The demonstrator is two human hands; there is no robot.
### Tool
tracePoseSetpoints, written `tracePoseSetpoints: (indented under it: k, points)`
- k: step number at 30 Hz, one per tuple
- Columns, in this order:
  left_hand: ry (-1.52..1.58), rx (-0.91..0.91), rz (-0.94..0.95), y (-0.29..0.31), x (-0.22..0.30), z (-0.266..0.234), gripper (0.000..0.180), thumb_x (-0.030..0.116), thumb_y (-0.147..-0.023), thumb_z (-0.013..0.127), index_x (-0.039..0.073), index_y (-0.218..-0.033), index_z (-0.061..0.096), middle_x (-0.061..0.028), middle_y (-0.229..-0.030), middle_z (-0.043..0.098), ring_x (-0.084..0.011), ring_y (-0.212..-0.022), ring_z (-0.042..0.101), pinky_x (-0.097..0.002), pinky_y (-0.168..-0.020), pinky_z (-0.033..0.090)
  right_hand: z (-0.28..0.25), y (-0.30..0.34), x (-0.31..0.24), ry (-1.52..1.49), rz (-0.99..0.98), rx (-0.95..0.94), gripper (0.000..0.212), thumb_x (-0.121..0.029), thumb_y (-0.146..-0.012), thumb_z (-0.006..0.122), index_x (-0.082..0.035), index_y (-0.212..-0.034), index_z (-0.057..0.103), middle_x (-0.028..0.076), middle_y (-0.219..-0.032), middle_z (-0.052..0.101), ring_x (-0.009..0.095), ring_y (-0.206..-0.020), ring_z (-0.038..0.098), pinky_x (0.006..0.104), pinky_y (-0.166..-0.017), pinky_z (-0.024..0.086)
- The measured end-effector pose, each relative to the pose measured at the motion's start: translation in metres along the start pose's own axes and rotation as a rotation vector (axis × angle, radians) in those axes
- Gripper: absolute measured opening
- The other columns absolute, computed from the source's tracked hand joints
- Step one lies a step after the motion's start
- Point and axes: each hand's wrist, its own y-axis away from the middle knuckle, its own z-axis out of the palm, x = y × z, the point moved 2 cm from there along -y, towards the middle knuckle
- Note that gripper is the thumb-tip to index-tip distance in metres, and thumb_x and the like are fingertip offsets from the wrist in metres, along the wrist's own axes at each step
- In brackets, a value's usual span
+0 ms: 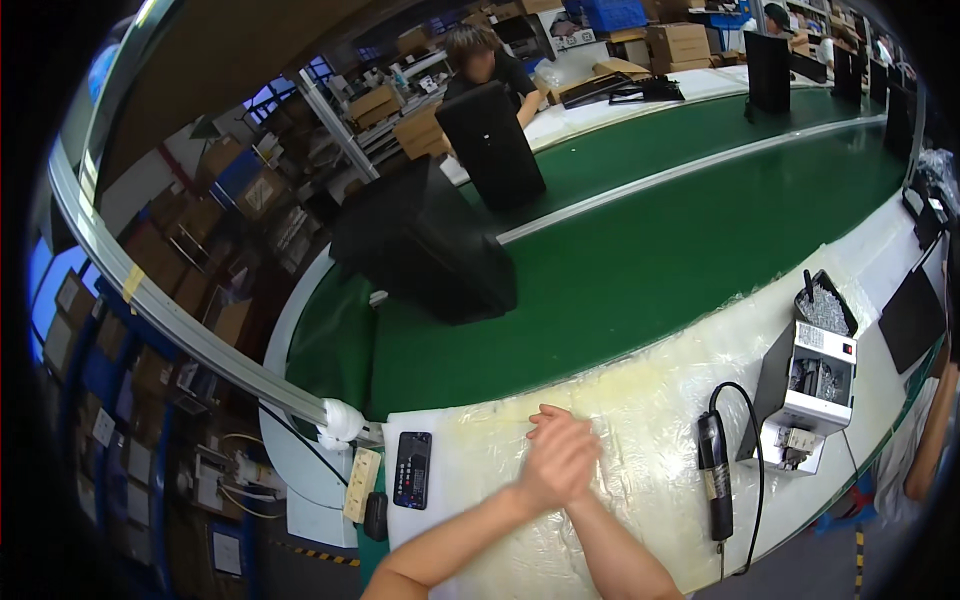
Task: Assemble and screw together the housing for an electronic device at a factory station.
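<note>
My two hands meet above the plastic-covered worktop [480, 440], with the forearms coming in from the lower edge. My left hand [566, 465] lies across the right one, and its fingers are smeared by motion. From behind it the fingertips of my right hand [546, 417] stick out, stretched; the rest of that hand is mostly hidden. I see no object in either hand. To the left a black phone [412, 470] lies on the worktop. On the right are a black corded electric screwdriver [715, 475] and a metal screw feeder box [820, 375].
Beyond the worktop runs a green conveyor belt [620, 270] carrying black computer cases [430, 245]. A power strip [362, 485] lies at the left edge beside a metal post [230, 360]. A black scoop tray of screws [828, 305] stands behind the feeder. A co-worker [480, 75] is across the belt.
</note>
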Motion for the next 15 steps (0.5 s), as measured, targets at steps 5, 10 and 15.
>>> tracePoseSetpoints:
  k: [5, 10, 15]
  points:
    - [-0.521, 0.065, 0.191, -0.083, -0.096, -0.065, 0.044, 0.0, -0.07, 0.06, 0.001, -0.113, 0.058, -0.0227, -0.13, 0.048, -0.0439, -0.122, 0.046, -0.0615, -0.099, 0.035, -0.002, -0.002, -0.033, -0.601, 0.25, -0.16, 0.028, -0.007, -0.095, 0.054, 0.001, -0.123, 0.054, 0.013, -0.106, 0.066, 0.016, -0.083, 0.068, 0.0255, -0.07, 0.053]
    - [-0.978, 0.219, -0.108, -0.193, -0.211, -0.172, 0.055, 0.02, -0.092, 0.05, -0.003, -0.14, 0.037, -0.0227, -0.149, 0.035, -0.037, -0.142, 0.027, -0.0557, -0.113, 0.022, 0.005, -0.003, -0.016, -0.528, 0.348, -0.111, 0.029, -0.011, -0.097, 0.054, 0.002, -0.123, 0.053, 0.013, -0.105, 0.066, 0.016, -0.077, 0.069, 0.0252, -0.064, 0.053]
    - [-0.789, 0.09, -0.525, -0.226, -0.273, -0.211, 0.055, 0.037, -0.101, 0.034, -0.003, -0.137, 0.042, -0.0247, -0.135, 0.05, -0.0383, -0.125, 0.047, -0.0506, -0.108, 0.03, 0.001, -0.007, -0.017, -0.541, 0.402, -0.121, 0.028, -0.011, -0.098, 0.053, 0.003, -0.122, 0.053, 0.013, -0.105, 0.065, 0.016, -0.077, 0.068, 0.0258, -0.062, 0.054]
